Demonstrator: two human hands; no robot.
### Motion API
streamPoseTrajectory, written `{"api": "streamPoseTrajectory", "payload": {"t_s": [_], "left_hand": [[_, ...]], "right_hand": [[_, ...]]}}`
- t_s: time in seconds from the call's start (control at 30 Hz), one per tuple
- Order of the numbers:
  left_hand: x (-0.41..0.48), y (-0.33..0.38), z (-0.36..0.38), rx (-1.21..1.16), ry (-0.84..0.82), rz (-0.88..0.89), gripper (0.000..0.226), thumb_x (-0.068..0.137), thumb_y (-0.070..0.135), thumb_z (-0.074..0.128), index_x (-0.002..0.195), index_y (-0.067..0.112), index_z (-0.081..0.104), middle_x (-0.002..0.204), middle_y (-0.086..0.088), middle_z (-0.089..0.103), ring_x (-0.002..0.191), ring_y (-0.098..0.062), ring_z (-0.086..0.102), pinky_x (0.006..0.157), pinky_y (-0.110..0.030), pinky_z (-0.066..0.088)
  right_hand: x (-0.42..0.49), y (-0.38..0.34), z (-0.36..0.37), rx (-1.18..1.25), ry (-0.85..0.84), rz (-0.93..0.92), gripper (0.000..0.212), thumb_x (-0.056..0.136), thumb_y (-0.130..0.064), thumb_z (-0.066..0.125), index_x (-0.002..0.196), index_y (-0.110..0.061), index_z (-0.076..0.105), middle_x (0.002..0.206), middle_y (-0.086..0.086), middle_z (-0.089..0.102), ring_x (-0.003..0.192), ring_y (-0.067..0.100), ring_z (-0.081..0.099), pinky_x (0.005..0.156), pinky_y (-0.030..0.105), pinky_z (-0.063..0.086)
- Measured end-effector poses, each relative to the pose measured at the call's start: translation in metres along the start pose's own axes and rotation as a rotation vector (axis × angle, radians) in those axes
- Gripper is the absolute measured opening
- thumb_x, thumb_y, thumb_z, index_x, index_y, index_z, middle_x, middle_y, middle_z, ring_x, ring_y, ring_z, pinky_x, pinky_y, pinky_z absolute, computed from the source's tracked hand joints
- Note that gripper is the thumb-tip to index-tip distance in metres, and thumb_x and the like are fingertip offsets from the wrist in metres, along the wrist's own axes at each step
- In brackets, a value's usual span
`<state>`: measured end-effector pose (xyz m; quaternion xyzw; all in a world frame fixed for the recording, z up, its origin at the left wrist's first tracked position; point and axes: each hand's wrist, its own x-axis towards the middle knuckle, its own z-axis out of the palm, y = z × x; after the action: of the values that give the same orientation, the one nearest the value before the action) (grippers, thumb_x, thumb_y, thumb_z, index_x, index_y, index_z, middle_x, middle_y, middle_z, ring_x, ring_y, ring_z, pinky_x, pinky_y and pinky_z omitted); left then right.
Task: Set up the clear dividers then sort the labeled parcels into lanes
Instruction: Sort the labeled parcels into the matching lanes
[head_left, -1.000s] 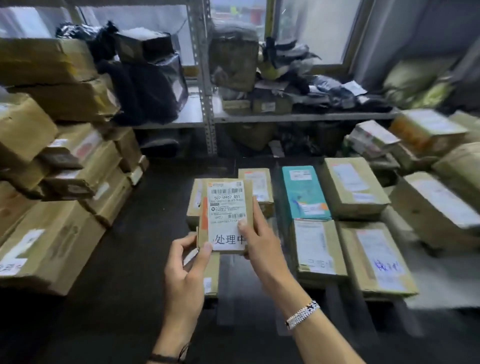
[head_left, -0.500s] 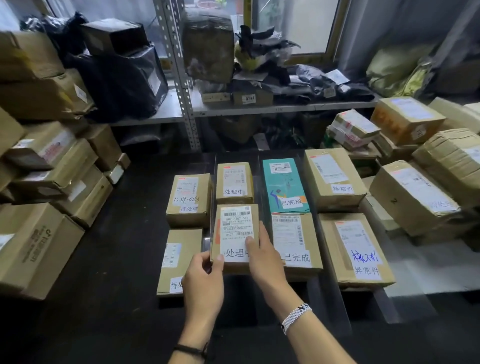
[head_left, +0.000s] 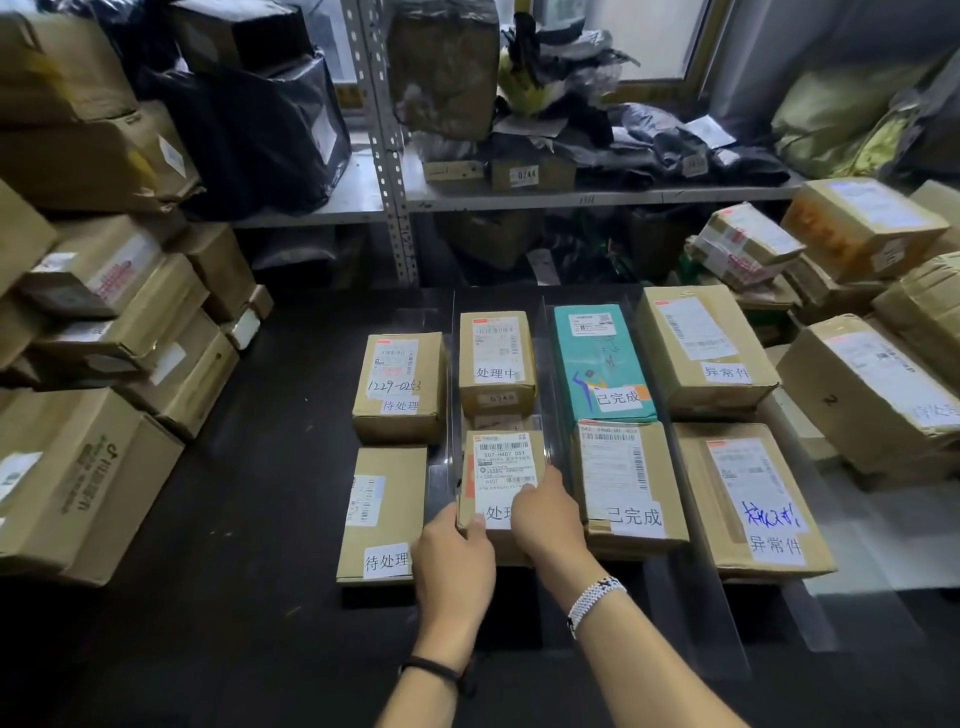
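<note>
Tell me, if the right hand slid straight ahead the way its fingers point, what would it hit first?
Probably the far box in the same lane. The right hand rests on the near box, fingers pointing away along it; depth is hard to judge.

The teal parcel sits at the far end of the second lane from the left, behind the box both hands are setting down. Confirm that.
Wrong lane. The head view shows the teal parcel at the far end of the third lane from the left, behind the brown parcel labelled 已完成. The left hand and right hand hold the small box in the second lane.
</note>
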<state>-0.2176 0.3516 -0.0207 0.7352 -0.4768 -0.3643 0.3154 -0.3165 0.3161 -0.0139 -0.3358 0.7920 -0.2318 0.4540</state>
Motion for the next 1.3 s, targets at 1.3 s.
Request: {"api": "streamPoseTrajectory", "payload": {"t_s": [1.3], "left_hand": [[0.034,-0.001,-0.241,-0.336,0.32,-0.017,0.039,0.103,0.034,0.049,0.139,0.021,0.058,0.139,0.012,0.056,0.118,0.004,0.048,0.096,-0.014,0.032]], "right_hand": [[-0.104,-0.155,0.118,0.272,-0.495,-0.463,0.052,0.09,-0.058,0.062,0.136,-0.036,0.058,0.14,-0.011,0.059,0.128,0.013,0.056,0.112,0.048,0.045]]}}
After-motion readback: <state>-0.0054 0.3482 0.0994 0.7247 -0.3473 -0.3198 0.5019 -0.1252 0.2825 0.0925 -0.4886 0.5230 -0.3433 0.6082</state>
